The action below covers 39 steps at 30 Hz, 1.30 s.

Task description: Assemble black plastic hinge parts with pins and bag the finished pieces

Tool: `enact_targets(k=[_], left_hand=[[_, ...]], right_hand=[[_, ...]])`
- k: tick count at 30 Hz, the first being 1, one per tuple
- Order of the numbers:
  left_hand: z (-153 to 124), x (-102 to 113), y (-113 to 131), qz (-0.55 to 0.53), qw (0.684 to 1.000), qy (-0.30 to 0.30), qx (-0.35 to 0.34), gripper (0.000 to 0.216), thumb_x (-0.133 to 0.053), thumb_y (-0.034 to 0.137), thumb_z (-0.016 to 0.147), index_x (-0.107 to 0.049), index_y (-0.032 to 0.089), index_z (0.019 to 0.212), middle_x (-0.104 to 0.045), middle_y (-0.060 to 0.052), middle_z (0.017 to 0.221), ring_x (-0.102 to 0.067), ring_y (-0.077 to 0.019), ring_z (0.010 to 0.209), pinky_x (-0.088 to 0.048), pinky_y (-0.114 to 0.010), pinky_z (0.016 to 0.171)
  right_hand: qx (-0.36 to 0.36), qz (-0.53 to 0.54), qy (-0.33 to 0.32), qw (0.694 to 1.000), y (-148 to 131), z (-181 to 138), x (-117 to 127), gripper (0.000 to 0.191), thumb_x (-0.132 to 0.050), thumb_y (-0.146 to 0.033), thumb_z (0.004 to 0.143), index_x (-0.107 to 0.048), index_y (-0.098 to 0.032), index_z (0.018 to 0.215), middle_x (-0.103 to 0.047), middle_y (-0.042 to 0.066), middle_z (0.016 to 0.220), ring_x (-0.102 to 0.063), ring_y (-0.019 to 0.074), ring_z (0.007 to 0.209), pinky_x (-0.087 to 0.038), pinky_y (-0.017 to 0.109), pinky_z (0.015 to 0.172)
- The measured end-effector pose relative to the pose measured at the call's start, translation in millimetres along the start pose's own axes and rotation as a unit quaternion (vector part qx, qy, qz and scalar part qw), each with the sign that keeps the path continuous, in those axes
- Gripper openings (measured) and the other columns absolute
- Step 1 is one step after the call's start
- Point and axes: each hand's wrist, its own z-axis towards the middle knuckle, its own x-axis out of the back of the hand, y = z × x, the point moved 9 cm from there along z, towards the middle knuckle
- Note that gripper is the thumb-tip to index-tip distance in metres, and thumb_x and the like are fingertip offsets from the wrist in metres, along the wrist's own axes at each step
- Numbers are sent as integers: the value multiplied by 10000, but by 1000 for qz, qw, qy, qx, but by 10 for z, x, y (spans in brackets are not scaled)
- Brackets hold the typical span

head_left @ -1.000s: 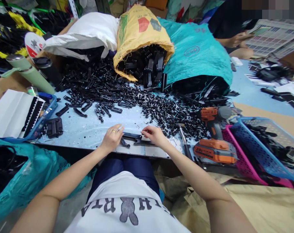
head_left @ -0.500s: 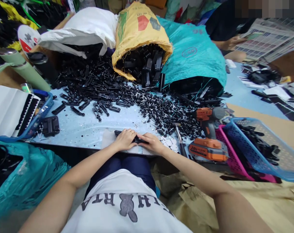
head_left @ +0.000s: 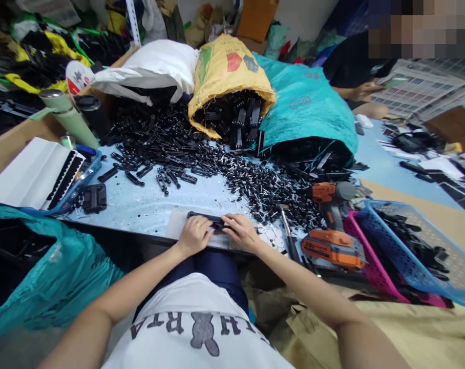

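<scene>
At the table's front edge, a long black plastic part [head_left: 205,217] lies on a pale flat pad [head_left: 175,221]. My left hand [head_left: 195,233] is closed on its left portion, fingers bent over it. Around its right end my right hand [head_left: 240,230] is closed too, fingertips pressed to the part. Both hands cover much of the piece, so its full shape is hidden. Just right of my right hand lies a hammer [head_left: 288,230], with an orange cordless drill [head_left: 334,246] beyond it. Loose black pins with metal shafts [head_left: 251,179] are heaped behind my hands.
Behind are a white sack [head_left: 159,64], a yellow sack [head_left: 232,66] and a teal sack [head_left: 305,97], near piled black plastic arms [head_left: 148,138]. Blue basket [head_left: 405,246] and pink basket [head_left: 371,271] stand right; a green bottle [head_left: 69,118] left. A co-worker's hand [head_left: 366,91] shows far right.
The view has tilted up, so the scene sits lower in the picture. My left hand has shifted slightly toward me on the black part, baring more of its upper edge.
</scene>
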Motion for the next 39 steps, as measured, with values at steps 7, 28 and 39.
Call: enact_targets(k=[7,28,39], left_hand=[[-342,-136,-409,63,935,-101,333,363,-395,315,855,-698,125,796,-685,-150,741,-658,-254,720,-446,-325,643],[-298,-77,-524,64,943,-134,298,427,-391,422,866,-720,158,798,-705,-124,793,-664,-243,790,-431,-296,679],[-239,-118,-450,51,950,-157,266,383,-389,367,885,-695,136,859,-695,-146,851,-657,-246,825,-448,-319,721]], right_hand=[[32,70,2,997,-556,673,-393,372,-400,-322,940,-526,-179,1259,-601,120,1147,-553,200,1034,-466,359,880],[-69,134,-31,988,-332,675,-535,393,-340,-314,958,-465,-260,1327,-585,84,1093,-520,193,979,-453,365,873],[-100,62,-56,991,-348,709,-578,373,-357,-341,952,-546,-236,1256,-600,90,1059,-529,203,960,-456,361,838]])
